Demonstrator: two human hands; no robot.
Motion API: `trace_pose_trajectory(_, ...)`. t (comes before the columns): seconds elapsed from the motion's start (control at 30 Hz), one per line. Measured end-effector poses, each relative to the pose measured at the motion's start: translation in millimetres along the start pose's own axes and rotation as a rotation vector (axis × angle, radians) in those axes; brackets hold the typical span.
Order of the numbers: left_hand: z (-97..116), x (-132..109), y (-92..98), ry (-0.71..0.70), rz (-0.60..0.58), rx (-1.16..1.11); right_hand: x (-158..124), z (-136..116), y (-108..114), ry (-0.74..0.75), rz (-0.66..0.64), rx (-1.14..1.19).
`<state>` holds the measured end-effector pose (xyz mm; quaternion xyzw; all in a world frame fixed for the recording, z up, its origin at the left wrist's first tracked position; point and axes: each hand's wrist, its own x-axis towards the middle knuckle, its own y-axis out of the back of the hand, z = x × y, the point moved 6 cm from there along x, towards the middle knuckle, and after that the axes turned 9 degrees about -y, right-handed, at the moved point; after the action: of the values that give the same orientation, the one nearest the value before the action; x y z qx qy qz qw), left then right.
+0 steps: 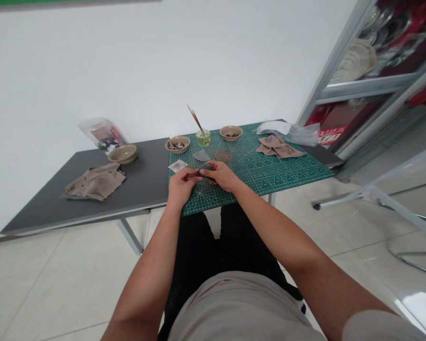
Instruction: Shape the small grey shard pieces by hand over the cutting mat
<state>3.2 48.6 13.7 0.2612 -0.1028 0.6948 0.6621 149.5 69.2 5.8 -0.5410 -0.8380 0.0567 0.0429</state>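
— Left?
— Brown cloth (pixel 96 182), near tan bowl (pixel 122 153).
— Centre?
— Left hand (pixel 181 185): nearly closed, pinches small dark piece (pixel 202 172), identity unclear, above green mat (pixel 287 176). Right hand (pixel 223 175): likewise curled, grips same piece.
— Right?
— Crumpled cloth (pixel 277 148), near plastic bag (pixel 303 134).
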Motion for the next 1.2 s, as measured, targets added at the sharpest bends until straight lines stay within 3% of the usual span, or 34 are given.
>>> trace_pose_trajectory(0.23, -1, 1, 0.5, -0.004, 0.015, 0.01, 0, 0, 3, 0.022, 0.058, -0.003)
trace_pose_trajectory(0.33, -1, 0, 3.2, 0.008, 0.043, 0.045, 0, 0, 1, 0.014, 0.053, -0.036)
trace_pose_trajectory(0.5, 6, 0, 7.7, -0.103, 0.11, 0.072, -3, -2, -2, 0.006, 0.04, -0.087)
trace_pose_trajectory(0.6, 4, 0, 6.8, -0.067, 0.112, 0.068, -3, -2, -2, 0.017, 0.025, -0.094)
trace_pose_trajectory(0.73, 2, 0, 6.7, -0.02, 0.111, 0.069, -2, 0, -2, 0.014, -0.006, -0.102)
trace_pose_trajectory(1.0, 14, 1, 2.7, -0.134, 0.007, 0.249, 0, 1, -2, -0.021, 0.025, -0.183)
trace_pose_trajectory(1.2, 18, -2, 1.2, -0.157, 0.004, 0.319, 2, 9, -2, -0.102, -0.015, -0.076)
